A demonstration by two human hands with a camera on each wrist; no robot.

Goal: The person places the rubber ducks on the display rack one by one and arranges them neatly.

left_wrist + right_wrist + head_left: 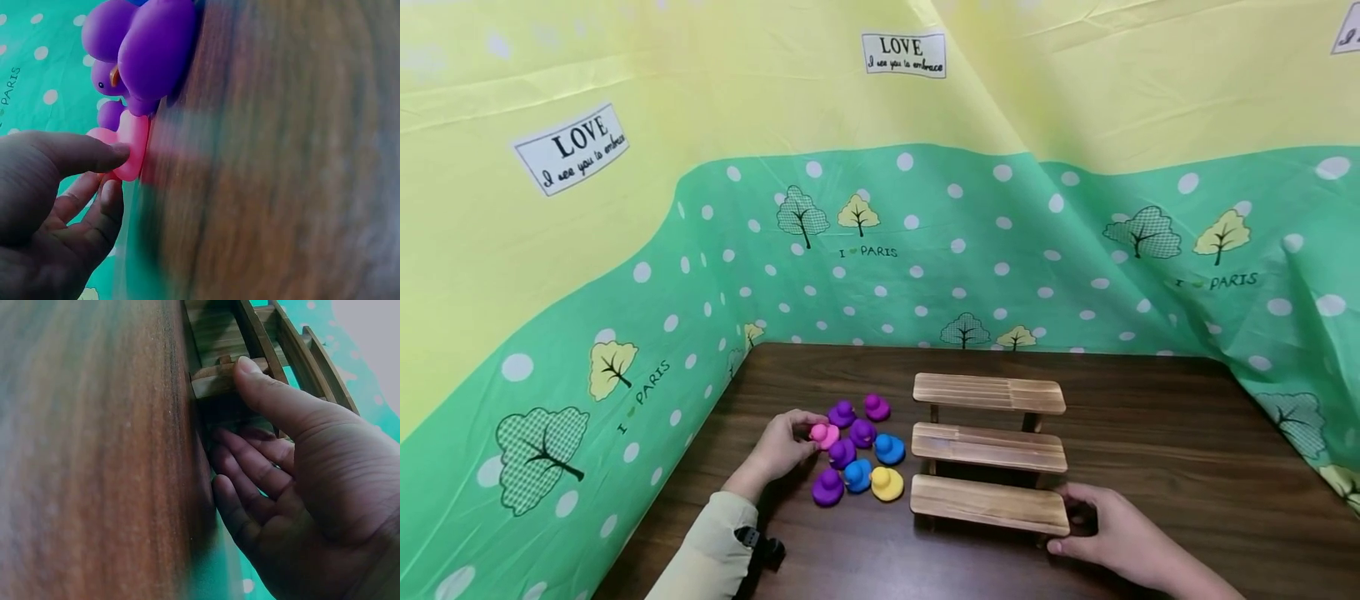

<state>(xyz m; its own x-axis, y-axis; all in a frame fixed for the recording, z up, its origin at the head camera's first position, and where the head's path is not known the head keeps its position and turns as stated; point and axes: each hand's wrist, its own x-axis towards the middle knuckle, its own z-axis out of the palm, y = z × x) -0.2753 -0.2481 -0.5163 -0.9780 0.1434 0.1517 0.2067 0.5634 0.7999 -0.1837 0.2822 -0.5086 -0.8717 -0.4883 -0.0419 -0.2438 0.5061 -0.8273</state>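
Observation:
My left hand (781, 448) pinches a pink rubber duck (825, 437) at the left edge of a cluster of ducks. In the left wrist view the thumb lies on the pink duck (134, 147), with the fingertips close below. Several purple ducks (828, 487), two blue ducks (890, 449) and a yellow duck (887, 483) sit close by on the table. At the right end of a three-tier wooden stand (988, 502), my right hand (1108, 529) grips the lowest tier. Its thumb presses the wood in the right wrist view, while the other fingers curl beneath, partly in shadow.
The dark wooden table (1157, 433) runs back to a green and yellow patterned cloth (880, 275), which hangs behind and along both sides. The stand's upper tiers (988, 392) rise toward the back. A black strap (760, 546) is by the left wrist.

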